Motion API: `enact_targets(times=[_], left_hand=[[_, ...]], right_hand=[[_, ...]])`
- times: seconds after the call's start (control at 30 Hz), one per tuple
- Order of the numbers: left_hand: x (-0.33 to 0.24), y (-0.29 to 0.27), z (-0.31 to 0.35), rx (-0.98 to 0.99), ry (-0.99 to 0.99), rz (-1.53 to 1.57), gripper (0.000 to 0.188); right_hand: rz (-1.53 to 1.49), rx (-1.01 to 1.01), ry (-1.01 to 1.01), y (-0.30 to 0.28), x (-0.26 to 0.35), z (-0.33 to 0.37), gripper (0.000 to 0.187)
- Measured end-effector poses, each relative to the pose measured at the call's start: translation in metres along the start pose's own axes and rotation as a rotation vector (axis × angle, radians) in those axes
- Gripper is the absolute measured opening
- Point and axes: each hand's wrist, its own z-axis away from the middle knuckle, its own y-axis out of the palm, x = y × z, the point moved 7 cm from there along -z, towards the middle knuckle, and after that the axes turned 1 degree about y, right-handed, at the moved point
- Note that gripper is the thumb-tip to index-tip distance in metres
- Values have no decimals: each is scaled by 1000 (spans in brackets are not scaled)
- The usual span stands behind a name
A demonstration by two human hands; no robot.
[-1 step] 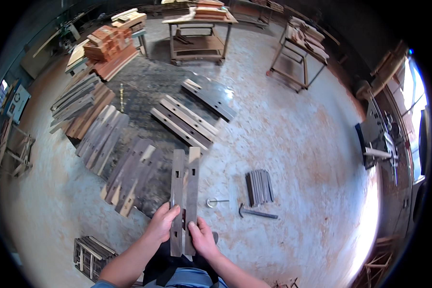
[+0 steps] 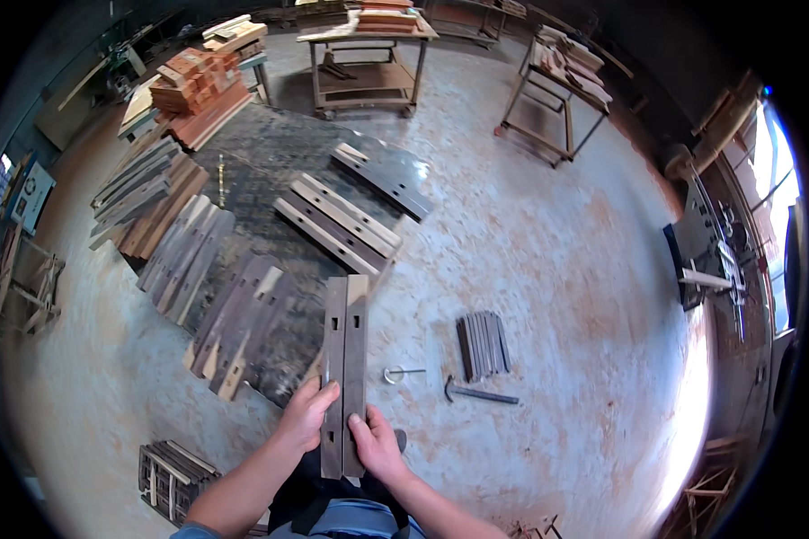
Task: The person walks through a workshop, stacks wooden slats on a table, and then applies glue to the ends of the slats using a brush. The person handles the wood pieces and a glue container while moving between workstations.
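Gap between the two boards has closed since the earlier frame; their long edges now lie together, or very nearly so, in front of the person's body. From where I stand, the left board [image 2: 334, 350] is grey-brown along its whole length, with a dark rectangular slot near the upper end and another toward the lower end. The right board [image 2: 356, 359] is similar in shape: darker brown, pale cream at the top end, one slot visible just under that pale patch. Upper ends nearly level.

Left hand [image 2: 305, 418]: fingers curled at the outer edge of the left board, thumb laid over its face. Right hand [image 2: 377, 445]: gripping the right board's outer edge, thumb on its face; fingertips underneath hidden.

On the floor [image 2: 566, 269] to the right: a bundle of dark strips [image 2: 485, 348], with a hammer [image 2: 483, 394] just below it. More slotted boards [image 2: 243, 319] lie at left.
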Motion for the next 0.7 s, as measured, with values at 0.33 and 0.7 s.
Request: enact_targets(times=[0.33,0.7], left_hand=[[64,95,17,61,-62,-140,40],[99,46,40,169,-46,-463,36]], right_hand=[[62,4,-10,-93,5,59,30],[-263,-41,179,-120,2,28,50]])
